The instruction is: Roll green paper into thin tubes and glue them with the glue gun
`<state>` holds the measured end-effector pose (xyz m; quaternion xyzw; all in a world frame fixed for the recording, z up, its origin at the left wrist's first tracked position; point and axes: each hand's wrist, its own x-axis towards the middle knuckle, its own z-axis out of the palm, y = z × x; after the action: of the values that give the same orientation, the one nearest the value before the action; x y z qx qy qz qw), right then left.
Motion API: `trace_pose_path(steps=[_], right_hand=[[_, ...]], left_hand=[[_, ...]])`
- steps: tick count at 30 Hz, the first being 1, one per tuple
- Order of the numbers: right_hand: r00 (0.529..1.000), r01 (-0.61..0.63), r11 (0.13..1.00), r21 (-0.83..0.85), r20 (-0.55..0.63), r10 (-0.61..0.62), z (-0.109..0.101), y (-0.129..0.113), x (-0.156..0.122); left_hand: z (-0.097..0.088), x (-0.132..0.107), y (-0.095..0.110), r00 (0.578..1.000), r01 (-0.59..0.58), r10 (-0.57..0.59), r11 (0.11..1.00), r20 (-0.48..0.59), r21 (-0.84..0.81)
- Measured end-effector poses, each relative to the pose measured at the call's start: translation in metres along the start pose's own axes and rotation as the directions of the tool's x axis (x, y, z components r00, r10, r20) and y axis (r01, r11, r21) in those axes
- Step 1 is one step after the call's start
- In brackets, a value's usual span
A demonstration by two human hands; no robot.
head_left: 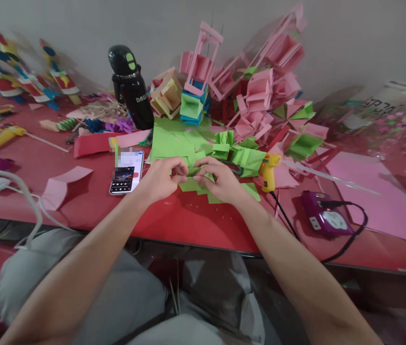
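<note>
Close together over the near side of the green paper pile, my left hand (pixel 165 178) and my right hand (pixel 220 178) face each other with curled, pinching fingers. Between the fingertips shows a small piece of green paper (pixel 192 171), mostly hidden by the fingers. Green paper sheets (pixel 174 139) spread out behind the hands, and cut green pieces (pixel 217 196) lie under the right one. Folded green paper boxes (pixel 246 159) sit just beyond my right hand. A dark scissors handle (pixel 236 167) partly shows there.
A lit phone (pixel 127 172) lies left of my hands, with a black bottle (pixel 131 88) behind. To the right are a yellow glue gun (pixel 269 172) and a purple power strip (pixel 327 215) with a cord. Pink paper models (pixel 260 91) pile up against the wall. Pink sheets (pixel 378 191) cover the right side.
</note>
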<state>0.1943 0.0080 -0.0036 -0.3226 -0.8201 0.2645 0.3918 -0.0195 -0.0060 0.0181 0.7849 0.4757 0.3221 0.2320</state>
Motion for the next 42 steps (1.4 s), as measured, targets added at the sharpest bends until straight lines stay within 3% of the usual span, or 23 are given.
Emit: trace_pose_path(steps=[3, 8, 14, 19, 26, 32, 37, 42], right_hand=[[1.000, -0.007, 1.000, 0.021, -0.016, 0.008, 0.001, 0.003, -0.001], [0.996, 0.013, 1.000, -0.008, -0.086, -0.014, 0.003, 0.004, -0.003], [0.993, 0.060, 0.998, -0.031, -0.097, -0.063, 0.006, 0.002, -0.005], [0.992, 0.003, 1.000, 0.005, -0.125, -0.002, 0.007, 0.003, -0.008], [0.991, 0.108, 0.986, -0.126, -0.065, -0.117, 0.006, 0.006, -0.004], [0.978, 0.174, 0.964, -0.201, -0.077, -0.193, 0.005, 0.012, -0.005], [0.986, 0.167, 0.946, -0.276, 0.026, -0.167, 0.005, 0.012, -0.005], [0.987, 0.157, 0.932, -0.327, 0.085, -0.137, 0.005, 0.007, -0.005]], left_hand=[[0.000, -0.002, 0.000, 1.000, -0.018, 0.018, 1.000, -0.001, 0.017], [0.001, -0.004, 0.000, 0.987, -0.140, 0.148, 0.984, -0.064, 0.111], [0.007, -0.003, -0.003, 0.998, -0.049, 0.050, 0.998, -0.024, 0.027], [0.010, -0.006, 0.003, 0.989, -0.104, 0.117, 0.986, -0.092, 0.132], [0.014, -0.007, -0.002, 0.958, -0.263, 0.284, 0.922, -0.033, 0.283], [0.010, -0.006, -0.011, 0.936, -0.328, 0.352, 0.879, -0.006, 0.346], [0.012, -0.008, -0.011, 0.934, -0.349, 0.346, 0.823, 0.091, 0.447], [0.019, -0.012, -0.007, 0.930, -0.343, 0.362, 0.785, 0.068, 0.516]])
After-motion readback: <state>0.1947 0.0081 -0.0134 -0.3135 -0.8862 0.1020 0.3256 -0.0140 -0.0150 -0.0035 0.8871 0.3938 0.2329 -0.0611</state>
